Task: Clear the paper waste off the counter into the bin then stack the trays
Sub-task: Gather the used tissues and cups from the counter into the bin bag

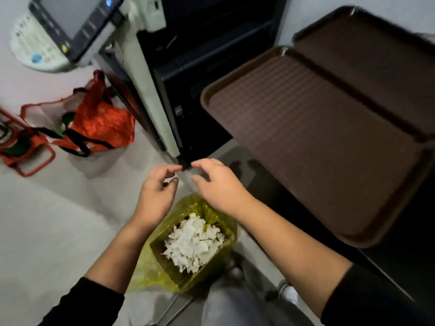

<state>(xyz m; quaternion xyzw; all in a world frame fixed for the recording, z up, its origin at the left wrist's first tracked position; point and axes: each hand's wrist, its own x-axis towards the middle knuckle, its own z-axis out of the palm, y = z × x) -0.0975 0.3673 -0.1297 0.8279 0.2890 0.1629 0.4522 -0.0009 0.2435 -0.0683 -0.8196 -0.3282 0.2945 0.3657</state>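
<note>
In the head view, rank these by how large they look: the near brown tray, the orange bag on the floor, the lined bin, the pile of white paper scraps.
1. Near brown tray, clearly the largest.
2. Bin and orange bag: look about alike, and the arms hide part of the bin, so unranked.
3. Paper scraps, smallest, lying inside the bin.

White paper scraps (194,243) in yellow-lined bin (226,241)

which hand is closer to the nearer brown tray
Right. The right hand hovers above the bin, just left of the nearer tray. The left hand hangs farther left, with the right hand between it and the tray.
</note>
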